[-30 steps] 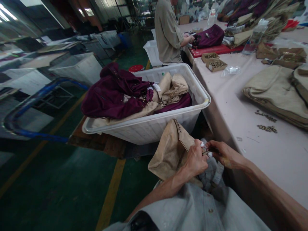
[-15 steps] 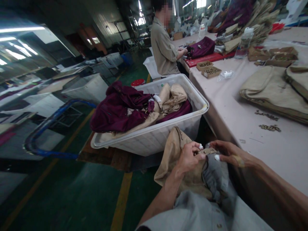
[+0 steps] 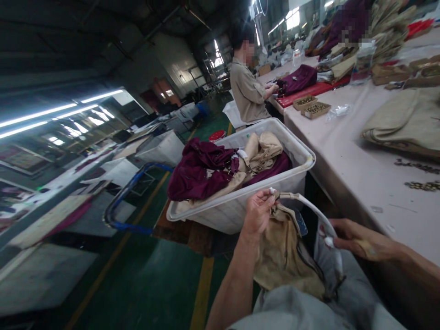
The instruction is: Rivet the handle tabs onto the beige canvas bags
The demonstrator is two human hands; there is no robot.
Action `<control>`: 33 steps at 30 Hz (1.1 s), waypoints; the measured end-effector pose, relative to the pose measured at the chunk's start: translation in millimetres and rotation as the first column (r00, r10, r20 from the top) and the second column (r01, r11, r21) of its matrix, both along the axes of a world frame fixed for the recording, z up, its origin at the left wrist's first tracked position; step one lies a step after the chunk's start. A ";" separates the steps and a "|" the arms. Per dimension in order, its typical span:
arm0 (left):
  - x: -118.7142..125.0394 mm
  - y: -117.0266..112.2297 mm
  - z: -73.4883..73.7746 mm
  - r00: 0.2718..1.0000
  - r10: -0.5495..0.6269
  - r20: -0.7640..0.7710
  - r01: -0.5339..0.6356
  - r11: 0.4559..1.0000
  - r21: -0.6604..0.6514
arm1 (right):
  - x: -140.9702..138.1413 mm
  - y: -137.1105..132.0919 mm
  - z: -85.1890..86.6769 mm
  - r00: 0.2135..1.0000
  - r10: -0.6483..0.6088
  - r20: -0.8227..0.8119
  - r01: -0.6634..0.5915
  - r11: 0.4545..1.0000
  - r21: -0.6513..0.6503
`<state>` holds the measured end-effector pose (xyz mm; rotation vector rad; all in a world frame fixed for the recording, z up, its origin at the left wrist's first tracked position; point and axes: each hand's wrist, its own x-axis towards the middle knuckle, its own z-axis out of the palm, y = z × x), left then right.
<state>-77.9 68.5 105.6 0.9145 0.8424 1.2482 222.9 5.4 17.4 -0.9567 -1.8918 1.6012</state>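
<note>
Worktop, pale pinkish and cloth-covered point(image 3: 357, 183), right of one rectangular white plastic bin point(image 3: 223, 217). One soft tan fabric bag point(image 3: 288, 259) rests against the grey-clad person point(image 3: 292, 311). Its slender white-wrapped strap point(image 3: 320, 213) now arcs between left hand point(image 3: 258, 211) and right hand point(image 3: 352, 238), nearly together half a second earlier. Left raised, fingers pinching the strap's upper end; right lower, thumb and fingers loosely closed around its middle.

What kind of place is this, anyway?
Probably a bag-making workshop. The person is handling a tan bag, purple and tan bags are heaped in a white plastic bin, and small cardboard boxes of metal fittings stand on the table.
</note>
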 end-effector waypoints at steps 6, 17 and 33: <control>-8.1 1.9 -7.7 0.998 0.036 -0.055 -0.032 0.997 0.076 | 9.7 12.4 23.1 0.914 -0.368 -0.168 0.375 0.927 0.011; -2.0 -5.4 99.2 0.810 0.468 -0.354 -0.164 0.760 0.628 | -23.0 -2.5 86.0 0.767 -0.478 -0.427 0.558 0.826 0.077; 37.2 -46.6 141.2 0.705 0.608 -0.366 -0.222 0.678 0.700 | 9.1 0.7 130.7 0.581 -0.659 -0.478 0.813 0.434 0.389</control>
